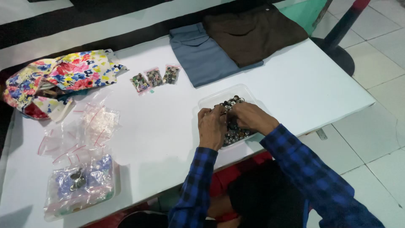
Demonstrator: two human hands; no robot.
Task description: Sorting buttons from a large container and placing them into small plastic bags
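Observation:
A clear plastic tray [209, 101] full of small dark and silvery buttons [234, 101] sits near the front edge of a white table [168, 122]. My left hand [211, 128] and my right hand [252, 117] are both in the tray, fingertips meeting over the buttons. The fingers are curled and pinched together among the buttons; whether they hold one is hidden. Both arms wear blue and black checked sleeves.
Three small zip bags of buttons [154, 78] lie behind the tray. Several empty zip bags [90, 122] and a larger plastic bag [80, 185] lie at left. A floral cloth [59, 78] is far left. Folded grey [202, 59] and brown garments [253, 33] lie at back.

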